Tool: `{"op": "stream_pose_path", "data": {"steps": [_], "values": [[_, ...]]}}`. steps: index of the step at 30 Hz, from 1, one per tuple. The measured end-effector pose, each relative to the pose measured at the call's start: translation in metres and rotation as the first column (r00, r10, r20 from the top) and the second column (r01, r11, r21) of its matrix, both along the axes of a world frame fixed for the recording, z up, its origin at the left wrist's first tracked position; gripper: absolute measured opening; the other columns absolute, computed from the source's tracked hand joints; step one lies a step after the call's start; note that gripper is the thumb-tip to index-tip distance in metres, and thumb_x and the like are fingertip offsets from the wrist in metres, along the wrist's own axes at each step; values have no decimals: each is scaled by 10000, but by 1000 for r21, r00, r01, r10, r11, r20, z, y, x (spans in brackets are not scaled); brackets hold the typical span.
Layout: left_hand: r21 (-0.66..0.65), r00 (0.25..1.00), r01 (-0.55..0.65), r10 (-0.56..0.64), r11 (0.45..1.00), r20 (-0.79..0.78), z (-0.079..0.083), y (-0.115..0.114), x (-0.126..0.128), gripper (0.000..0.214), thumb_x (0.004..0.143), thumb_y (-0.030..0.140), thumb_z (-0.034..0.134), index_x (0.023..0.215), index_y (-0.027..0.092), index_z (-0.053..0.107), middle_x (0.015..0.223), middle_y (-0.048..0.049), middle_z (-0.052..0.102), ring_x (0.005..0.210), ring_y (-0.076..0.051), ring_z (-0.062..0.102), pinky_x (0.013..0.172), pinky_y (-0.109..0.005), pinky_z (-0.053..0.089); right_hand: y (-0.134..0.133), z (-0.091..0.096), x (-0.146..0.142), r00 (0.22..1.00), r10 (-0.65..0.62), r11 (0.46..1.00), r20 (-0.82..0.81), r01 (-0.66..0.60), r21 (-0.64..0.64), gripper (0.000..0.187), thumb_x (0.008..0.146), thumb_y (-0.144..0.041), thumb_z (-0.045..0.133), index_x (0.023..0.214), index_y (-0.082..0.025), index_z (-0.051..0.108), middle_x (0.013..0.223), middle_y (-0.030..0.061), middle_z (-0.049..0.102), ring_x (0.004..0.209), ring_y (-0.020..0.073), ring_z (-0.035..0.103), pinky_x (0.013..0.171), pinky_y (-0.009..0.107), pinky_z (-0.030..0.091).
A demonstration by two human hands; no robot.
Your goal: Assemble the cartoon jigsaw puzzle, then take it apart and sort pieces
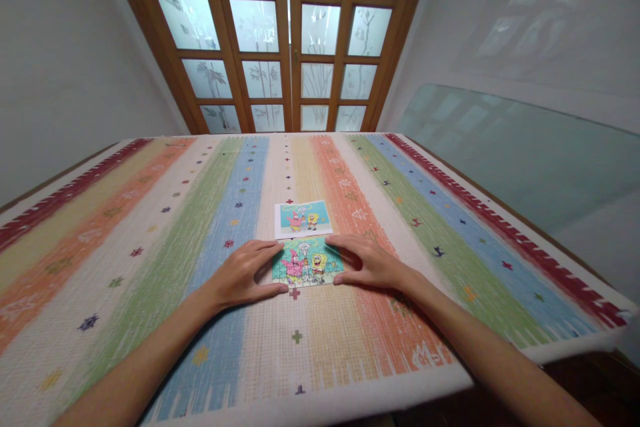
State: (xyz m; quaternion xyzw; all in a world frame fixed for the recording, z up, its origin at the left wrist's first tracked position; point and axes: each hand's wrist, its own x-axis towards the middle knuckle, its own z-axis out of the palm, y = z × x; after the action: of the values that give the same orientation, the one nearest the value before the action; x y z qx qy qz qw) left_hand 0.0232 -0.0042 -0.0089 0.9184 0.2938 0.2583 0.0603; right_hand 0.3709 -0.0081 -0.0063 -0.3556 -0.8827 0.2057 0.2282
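An assembled jigsaw puzzle [306,261] lies on the striped tablecloth, showing a pink starfish, a pale green-blue figure and a yellow sponge cartoon character. Around its left end curls my left hand [246,272], fingertips at the upper edge and thumb at the lower one. My right hand [373,263] frames the right end the same way, thumb low and fingers at the top corner. Both hands grip the puzzle's edges between thumb and fingers. Just beyond it, nearly touching the top edge, is a white-bordered picture card [303,219] with the same characters.
The striped tablecloth [200,207] covers a wide table whose near edge runs below my forearms. A pale glass-like panel [515,153] leans along the right wall. Wooden doors [291,47] with frosted panes stand behind the table.
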Motion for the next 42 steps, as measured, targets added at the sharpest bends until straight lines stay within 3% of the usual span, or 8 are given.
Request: {"op": "stream_pose_path", "data": {"steps": [16,42], "values": [[-4,1000,4,-3,1000,11,-8,-1,1,644,926,534,683,1450,197,523,1378,-176,635,1235,-327,638,1039,-520,552,2,-1,6,999,32,994,39,-36,98,705,861,-517,772,1463,-221,554,1406,163,633,1299,326,593,1082,526,494],[-24,1000,9,-10,1000,-29,-2,-2,0,595,956,508,632,1460,231,479,1396,-160,631,1257,-314,631,1075,-544,531,2,11,11,998,51,983,30,-55,177,601,878,-514,739,1404,-264,589,1335,125,683,1253,332,607,1072,585,451]]}}
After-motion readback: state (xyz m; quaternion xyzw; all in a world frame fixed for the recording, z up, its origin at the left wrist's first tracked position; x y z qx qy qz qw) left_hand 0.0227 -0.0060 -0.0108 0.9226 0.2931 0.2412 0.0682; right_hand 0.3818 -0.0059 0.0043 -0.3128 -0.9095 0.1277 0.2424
